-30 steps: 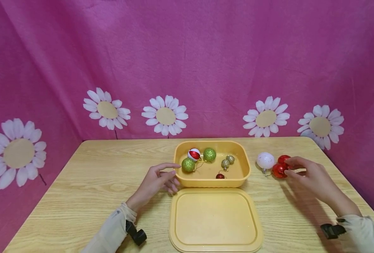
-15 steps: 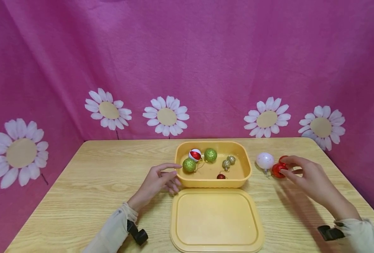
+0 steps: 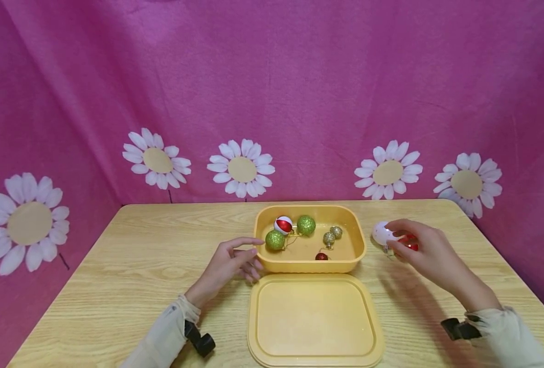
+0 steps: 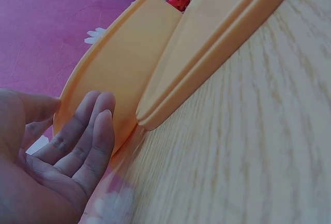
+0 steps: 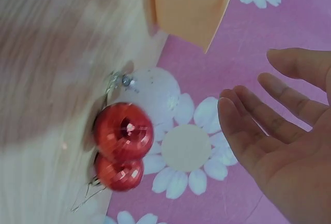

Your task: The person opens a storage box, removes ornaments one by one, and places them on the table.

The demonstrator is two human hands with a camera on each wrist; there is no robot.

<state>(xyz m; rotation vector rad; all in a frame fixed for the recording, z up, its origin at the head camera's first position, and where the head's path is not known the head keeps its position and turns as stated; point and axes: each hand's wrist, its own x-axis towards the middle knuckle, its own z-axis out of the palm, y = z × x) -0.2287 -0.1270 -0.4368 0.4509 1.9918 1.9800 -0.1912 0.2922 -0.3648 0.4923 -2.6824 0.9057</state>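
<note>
My left hand (image 3: 226,265) touches the left rim of a yellow plastic box (image 3: 309,267) with its index finger, its other fingers loosely bent beside the wall. My right hand (image 3: 430,258) is over the ornaments right of the box, thumb and fingers apart with nothing between them. A white speckled Christmas bauble (image 3: 380,232) lies by its fingertips, partly covered in the head view. Two shiny red baubles, a larger one (image 5: 124,131) and a smaller one (image 5: 120,174), lie against it in the right wrist view; the hand mostly hides them in the head view.
Inside the box lie two green glitter baubles (image 3: 306,225), a red-and-white one (image 3: 283,225), two small gold ones (image 3: 329,239) and a small dark red one (image 3: 321,256). The yellow lid (image 3: 315,319) lies flat before the box. A pink flowered curtain (image 3: 299,102) hangs behind the table.
My right hand has moved left, from the red baubles towards the white one, now covering more of the red ones. The left hand stays at the box rim.
</note>
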